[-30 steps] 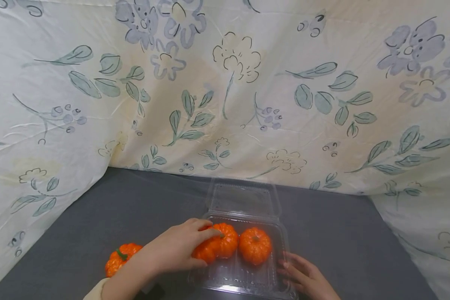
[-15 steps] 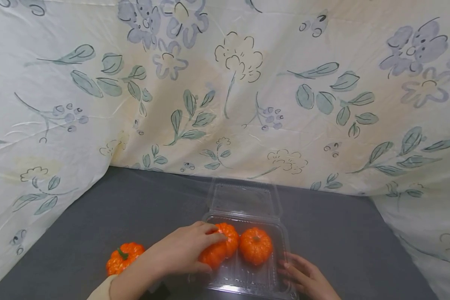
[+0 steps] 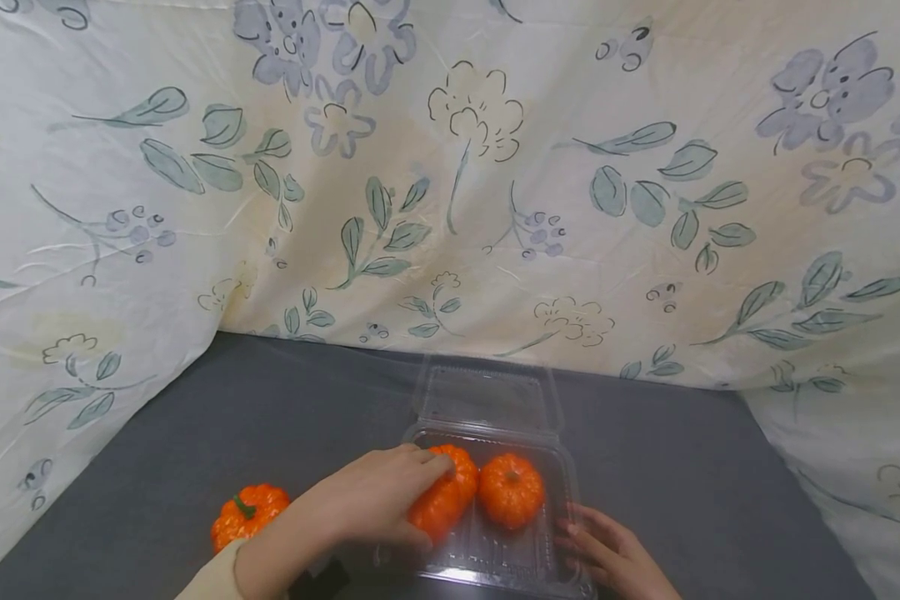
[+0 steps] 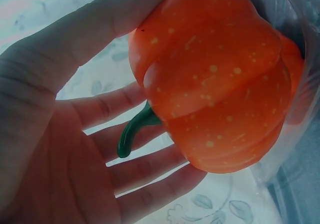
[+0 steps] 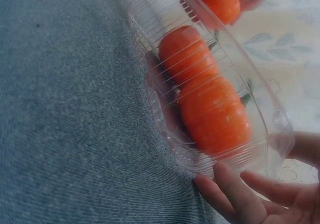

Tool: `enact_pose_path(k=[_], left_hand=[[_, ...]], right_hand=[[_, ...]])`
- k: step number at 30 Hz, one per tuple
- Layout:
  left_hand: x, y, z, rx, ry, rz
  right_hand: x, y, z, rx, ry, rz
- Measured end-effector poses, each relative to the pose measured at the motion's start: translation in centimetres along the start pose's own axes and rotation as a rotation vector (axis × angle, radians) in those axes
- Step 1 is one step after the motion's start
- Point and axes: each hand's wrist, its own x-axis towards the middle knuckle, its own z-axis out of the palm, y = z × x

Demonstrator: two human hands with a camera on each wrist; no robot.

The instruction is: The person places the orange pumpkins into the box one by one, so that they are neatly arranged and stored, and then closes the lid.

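Observation:
My left hand (image 3: 378, 496) grips a small orange pumpkin (image 4: 215, 79), thumb on one side and fingers on the other, its curved green stem towards the palm. This pumpkin is over the left front part of a hinged clear plastic container (image 3: 487, 575). Inside the container sit two more pumpkins, one at the back left (image 3: 461, 471) and one on the right (image 3: 512, 492). At the right side my right hand (image 3: 615, 554) holds the container, thumb at the rim and fingertips against the outer wall (image 5: 240, 159).
Another orange pumpkin (image 3: 243, 521) with a green stem lies on the dark grey cloth (image 3: 307, 408), left of the container and partly behind my left forearm. The container's lid (image 3: 487, 400) lies folded back. A floral curtain (image 3: 450, 183) closes off the back and sides.
My left hand has moved a little right and nearer, bringing the gripped pumpkin further over the container. The right hand, the container and the other pumpkins look the same.

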Motion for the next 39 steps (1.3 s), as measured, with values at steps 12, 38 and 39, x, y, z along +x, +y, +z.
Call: enact_pose_path(k=[12, 38, 39], left_hand=[[0.7, 0.1, 0.3, 0.006, -0.013, 0.007], [1.5, 0.0, 0.7, -0.083, -0.08, 0.027], [1.5, 0.0, 0.8, -0.088, -0.078, 0.031]], right_hand=[[-0.1, -0.1, -0.2, -0.001, -0.02, -0.019], [-0.2, 0.2, -0.2, 0.012, -0.016, -0.023], [-0.2, 0.2, -0.2, 0.01, -0.015, -0.023]])
